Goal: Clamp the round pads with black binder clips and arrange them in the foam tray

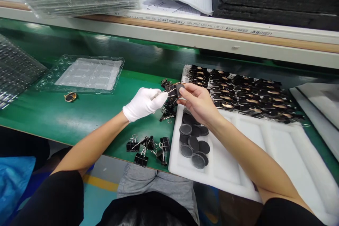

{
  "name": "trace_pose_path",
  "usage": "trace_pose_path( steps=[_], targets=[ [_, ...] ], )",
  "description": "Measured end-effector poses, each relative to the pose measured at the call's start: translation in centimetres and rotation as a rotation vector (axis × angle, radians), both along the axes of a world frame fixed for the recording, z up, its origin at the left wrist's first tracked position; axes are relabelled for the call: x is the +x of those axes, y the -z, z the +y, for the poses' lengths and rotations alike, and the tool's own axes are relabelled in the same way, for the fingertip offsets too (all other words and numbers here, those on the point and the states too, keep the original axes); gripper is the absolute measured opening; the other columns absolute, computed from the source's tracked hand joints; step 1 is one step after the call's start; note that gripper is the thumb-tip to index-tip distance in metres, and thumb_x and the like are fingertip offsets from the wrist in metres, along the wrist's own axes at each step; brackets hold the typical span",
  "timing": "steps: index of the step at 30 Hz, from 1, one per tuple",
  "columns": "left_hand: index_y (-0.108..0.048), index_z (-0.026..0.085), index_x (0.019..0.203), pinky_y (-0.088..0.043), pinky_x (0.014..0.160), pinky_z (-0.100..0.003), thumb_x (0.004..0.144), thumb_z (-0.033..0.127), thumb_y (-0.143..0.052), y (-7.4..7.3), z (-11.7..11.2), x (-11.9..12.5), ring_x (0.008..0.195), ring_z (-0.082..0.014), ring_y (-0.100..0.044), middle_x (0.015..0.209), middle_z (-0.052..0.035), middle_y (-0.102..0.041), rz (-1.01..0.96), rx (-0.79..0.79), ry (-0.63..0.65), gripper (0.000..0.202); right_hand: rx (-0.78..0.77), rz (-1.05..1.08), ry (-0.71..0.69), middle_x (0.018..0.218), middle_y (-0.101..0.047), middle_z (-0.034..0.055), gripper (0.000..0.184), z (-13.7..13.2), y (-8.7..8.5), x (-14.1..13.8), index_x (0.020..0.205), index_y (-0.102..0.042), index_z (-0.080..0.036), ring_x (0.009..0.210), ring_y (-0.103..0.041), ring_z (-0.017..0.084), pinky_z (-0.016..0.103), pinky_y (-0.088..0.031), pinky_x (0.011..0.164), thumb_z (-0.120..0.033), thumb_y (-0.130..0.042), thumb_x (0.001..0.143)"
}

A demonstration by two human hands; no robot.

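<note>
My left hand (145, 103), in a white glove, is closed on the wire handles of a black binder clip (172, 93). My bare right hand (197, 99) pinches a small black piece (180, 89) against the clip's far side; the fingers partly hide it, and I cannot tell whether the clip's jaws grip it. Behind and below the hands, more binder clips (167, 114) lie heaped on the green table. Round black discs (194, 143), several of them with clear rims, are piled in the left section of a white tray (227, 169) under my right forearm.
Rows of clipped pieces with gold edges (249, 93) stand at the tray's far side. Loose clips (141, 159) lie near the table's front edge. A gold-rimmed watch-like piece (70, 96) and a clear plastic tray (90, 74) are on the left. A shelf (169, 30) runs across the back.
</note>
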State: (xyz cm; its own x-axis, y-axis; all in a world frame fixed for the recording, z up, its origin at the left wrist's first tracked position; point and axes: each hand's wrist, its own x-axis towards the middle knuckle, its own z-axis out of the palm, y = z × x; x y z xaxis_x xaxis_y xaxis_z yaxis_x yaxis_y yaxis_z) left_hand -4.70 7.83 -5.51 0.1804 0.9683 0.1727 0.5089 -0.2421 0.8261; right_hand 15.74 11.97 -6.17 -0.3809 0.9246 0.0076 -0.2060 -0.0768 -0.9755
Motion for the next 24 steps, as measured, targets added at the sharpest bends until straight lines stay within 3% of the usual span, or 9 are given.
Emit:
trace_pose_path(
  steps=[3,5,7,10,13,16,19,24],
  targets=[
    [-0.062,0.021,0.066,-0.05,0.065,-0.029,0.103,0.06,-0.041,0.4,0.9,-0.7,0.051,-0.0134,-0.057,0.048,0.0008,-0.059,-0.088,-0.118,0.05,0.058,-0.031,0.048,0.049,0.101,-0.076,0.0008,0.034,0.5,0.0,0.0,0.091,-0.08,-0.025,0.089,-0.067,0.014,0.026,-0.058,0.076,-0.05,-0.093,0.071],
    [-0.064,0.02,0.069,-0.052,0.07,-0.03,0.106,0.064,-0.03,0.6,2.1,-1.2,0.054,-0.0147,-0.06,0.05,-0.0006,-0.06,-0.106,-0.091,-0.002,0.066,-0.088,0.143,0.1,0.097,-0.077,-0.0008,0.035,1.1,-0.3,0.1,0.091,-0.078,-0.026,0.087,-0.068,0.014,0.028,-0.059,0.079,-0.048,-0.095,0.069],
    [-0.063,0.021,0.068,-0.051,0.072,-0.031,0.106,0.063,-0.03,0.8,3.8,-1.6,0.058,-0.0167,-0.062,0.054,-0.0017,-0.061,0.061,-0.019,-0.111,0.066,-0.168,0.278,0.167,0.092,-0.076,-0.0026,0.034,1.8,-0.6,0.3,0.089,-0.075,-0.026,0.083,-0.069,0.014,0.029,-0.06,0.078,-0.047,-0.094,0.069],
    [-0.067,0.021,0.077,-0.045,0.071,-0.033,0.103,0.061,-0.044,1.1,6.4,-1.4,0.07,-0.0226,-0.068,0.068,-0.0047,-0.069,0.538,0.085,-0.195,0.053,-0.301,0.429,0.257,0.081,-0.071,-0.0045,0.033,2.7,-1.1,0.7,0.085,-0.069,-0.025,0.076,-0.07,0.012,0.027,-0.06,0.071,-0.049,-0.09,0.076],
    [-0.072,0.023,0.106,-0.043,0.071,-0.034,0.098,0.06,-0.055,1.5,8.2,-0.5,0.086,-0.0269,-0.071,0.098,-0.0076,-0.076,0.839,0.245,-0.06,0.042,-0.387,0.464,0.288,0.075,-0.068,-0.0051,0.033,3.1,-1.3,1.0,0.085,-0.065,-0.024,0.068,-0.068,0.01,0.023,-0.059,0.066,-0.047,-0.088,0.079],
    [-0.07,0.025,0.124,-0.041,0.071,-0.034,0.099,0.054,-0.056,2.0,8.8,0.1,0.091,-0.0281,-0.072,0.109,-0.0095,-0.075,1.006,0.323,0.144,0.041,-0.388,0.444,0.272,0.076,-0.068,-0.0051,0.031,3.1,-1.3,1.3,0.088,-0.065,-0.024,0.066,-0.067,0.009,0.022,-0.058,0.062,-0.043,-0.088,0.08],
    [-0.069,0.026,0.125,-0.04,0.072,-0.032,0.103,0.044,-0.052,2.2,8.4,-0.4,0.09,-0.0256,-0.071,0.107,-0.0082,-0.076,1.026,0.269,0.197,0.033,-0.35,0.36,0.219,0.078,-0.068,-0.004,0.025,3.0,-1.2,1.4,0.086,-0.063,-0.025,0.07,-0.069,0.011,0.023,-0.059,0.063,-0.039,-0.083,0.081],
    [-0.07,0.025,0.108,-0.041,0.07,-0.03,0.098,0.038,-0.059,2.5,6.4,-2.8,0.083,-0.0214,-0.068,0.095,-0.0036,-0.077,0.78,0.12,0.11,0.02,-0.314,0.21,0.134,0.083,-0.069,-0.001,0.01,2.3,-1.6,1.0,0.087,-0.066,-0.024,0.079,-0.072,0.014,0.025,-0.059,0.063,-0.027,-0.074,0.083]
  ],
)
